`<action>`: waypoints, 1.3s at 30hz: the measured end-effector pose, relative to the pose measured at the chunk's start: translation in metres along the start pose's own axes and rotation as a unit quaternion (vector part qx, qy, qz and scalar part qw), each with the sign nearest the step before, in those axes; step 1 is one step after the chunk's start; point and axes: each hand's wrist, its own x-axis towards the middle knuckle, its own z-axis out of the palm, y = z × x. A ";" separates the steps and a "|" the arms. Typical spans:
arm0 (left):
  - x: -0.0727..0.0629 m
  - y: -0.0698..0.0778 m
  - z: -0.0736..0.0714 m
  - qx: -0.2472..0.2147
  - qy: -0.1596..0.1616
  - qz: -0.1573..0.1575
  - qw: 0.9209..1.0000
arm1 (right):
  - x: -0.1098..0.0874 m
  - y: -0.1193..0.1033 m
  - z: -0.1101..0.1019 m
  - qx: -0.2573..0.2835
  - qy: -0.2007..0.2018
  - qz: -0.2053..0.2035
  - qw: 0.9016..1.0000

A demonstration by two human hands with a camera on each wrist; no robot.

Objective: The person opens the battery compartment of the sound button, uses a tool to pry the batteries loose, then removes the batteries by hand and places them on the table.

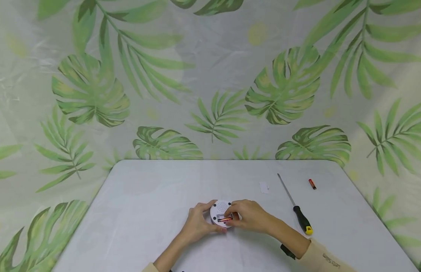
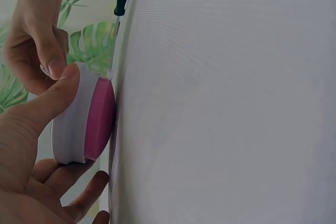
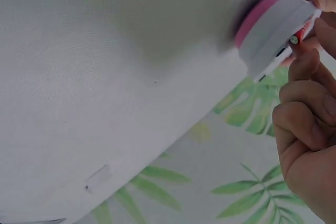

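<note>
A round white device (image 1: 220, 206) with a pink face (image 2: 100, 121) has its back turned up, showing a ring of small holes, dark rubber feet and an open battery compartment. My left hand (image 1: 198, 222) grips it by the rim, thumb on the near side and fingers on the far side. A red battery (image 1: 225, 219) lies at the compartment, slanted a little. My right hand (image 1: 250, 216) pinches the battery near its right end. From the right wrist, the end of the battery (image 3: 295, 39) shows beside a fingertip. The pink face points down to the table.
On the white table (image 1: 146, 196), a screwdriver (image 1: 300, 219) with a black and yellow handle lies right of my right hand. Beyond it is a second red battery (image 1: 312, 184). A small white cover (image 1: 263, 187) lies behind the hand. Some black object (image 1: 287, 251) shows under the right forearm.
</note>
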 end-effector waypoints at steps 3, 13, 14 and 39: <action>0.001 0.000 0.000 0.003 0.000 0.003 1.000 | 0.001 0.000 0.002 -0.002 0.005 0.000 1.000; 0.003 0.000 0.001 0.002 -0.014 0.008 1.000 | 0.002 0.000 0.002 0.008 0.003 0.018 1.000; 0.003 0.000 0.001 0.001 -0.015 0.010 1.000 | 0.002 0.000 0.002 0.004 0.006 0.017 1.000; 0.000 -0.001 0.001 -0.001 -0.008 -0.009 1.000 | -0.071 0.158 -0.095 -0.049 0.174 0.326 0.928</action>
